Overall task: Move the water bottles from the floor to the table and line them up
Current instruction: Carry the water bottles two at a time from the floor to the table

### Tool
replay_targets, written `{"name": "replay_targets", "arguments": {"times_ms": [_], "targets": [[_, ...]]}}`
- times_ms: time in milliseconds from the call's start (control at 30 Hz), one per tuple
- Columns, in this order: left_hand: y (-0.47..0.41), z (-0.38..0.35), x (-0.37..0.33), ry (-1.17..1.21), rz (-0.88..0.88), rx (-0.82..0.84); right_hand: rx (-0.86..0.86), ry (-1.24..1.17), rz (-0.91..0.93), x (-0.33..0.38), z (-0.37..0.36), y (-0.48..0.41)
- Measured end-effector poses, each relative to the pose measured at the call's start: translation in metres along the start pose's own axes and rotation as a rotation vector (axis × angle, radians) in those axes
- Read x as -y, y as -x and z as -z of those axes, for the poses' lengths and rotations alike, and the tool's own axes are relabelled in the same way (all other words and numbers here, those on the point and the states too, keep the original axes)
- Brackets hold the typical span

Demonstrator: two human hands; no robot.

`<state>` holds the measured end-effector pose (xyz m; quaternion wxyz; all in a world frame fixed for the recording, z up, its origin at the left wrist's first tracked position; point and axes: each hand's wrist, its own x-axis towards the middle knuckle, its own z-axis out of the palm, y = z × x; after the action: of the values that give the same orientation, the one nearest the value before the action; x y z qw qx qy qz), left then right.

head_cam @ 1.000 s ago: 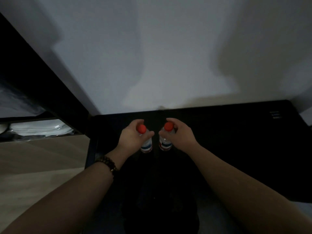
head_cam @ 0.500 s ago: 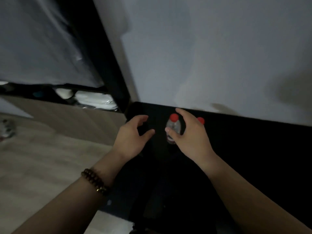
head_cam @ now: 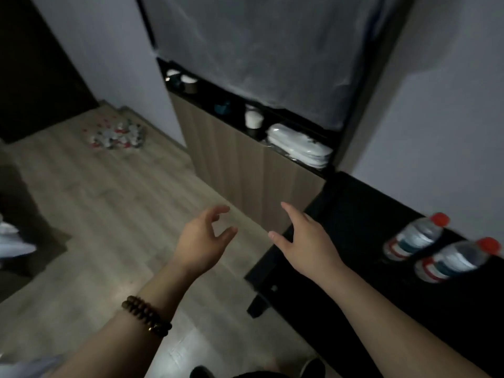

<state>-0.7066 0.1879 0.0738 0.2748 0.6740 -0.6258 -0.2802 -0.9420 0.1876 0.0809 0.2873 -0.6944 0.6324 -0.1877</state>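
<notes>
Two clear water bottles with red caps stand side by side on the black table (head_cam: pixel 354 214) at the right: the far bottle (head_cam: pixel 414 237) and the near bottle (head_cam: pixel 455 260). A cluster of several more red-capped bottles (head_cam: pixel 116 135) lies on the wooden floor at the far left, near the wall. My left hand (head_cam: pixel 203 238) hovers over the floor with loosely curved fingers and holds nothing. My right hand (head_cam: pixel 302 238) hangs over the table's left end, fingers spread, empty.
A wood-fronted cabinet (head_cam: pixel 245 165) stands between the table and the floor bottles, its open shelf holding a white cup (head_cam: pixel 252 120) and stacked white plates (head_cam: pixel 297 148). A dark doorway (head_cam: pixel 35 77) is at the far left. A white object (head_cam: pixel 13 241) lies at the left edge.
Both hands let go of the two bottles, which now stand on the table. My view has swung left toward the floor, and both hands have drawn away from the bottles.
</notes>
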Motion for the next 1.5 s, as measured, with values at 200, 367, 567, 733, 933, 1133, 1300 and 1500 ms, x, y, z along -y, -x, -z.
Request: {"name": "replay_targets", "arguments": {"times_ms": [200, 367, 567, 733, 933, 1133, 1300, 1500], "targets": [[0.03, 0.12, 0.117, -0.039, 0.178, -0.115, 0.159, 0.057, 0.122, 0.131, -0.11, -0.025], [0.046, 0.198, 0.187, -0.083, 0.283, -0.184, 0.25, 0.147, 0.225, 0.213, -0.178, -0.057], [0.028, 0.266, 0.256, -0.484, 0.285, -0.041, 0.356, 0.566, 0.455, 0.276, -0.238, -0.121], [-0.022, 0.31, 0.306, -0.634, 0.347, 0.105, 0.452, 0.736, 0.557, 0.322, -0.288, -0.198], [-0.128, 0.36, 0.371, -0.617, 0.487, 0.149, 0.496, 0.743, 0.541, 0.382, -0.343, -0.324], [-0.248, 0.423, 0.41, -0.449, 0.665, 0.412, 0.755, 0.854, 0.451, 0.457, -0.361, -0.453], [-0.328, 0.474, 0.452, -0.429, 0.704, 0.386, 0.751, 0.884, 0.472, 0.512, -0.38, -0.541], [-0.428, 0.53, 0.537, -0.417, 0.675, 0.348, 0.754, 0.856, 0.451, 0.569, -0.438, -0.646]]}}
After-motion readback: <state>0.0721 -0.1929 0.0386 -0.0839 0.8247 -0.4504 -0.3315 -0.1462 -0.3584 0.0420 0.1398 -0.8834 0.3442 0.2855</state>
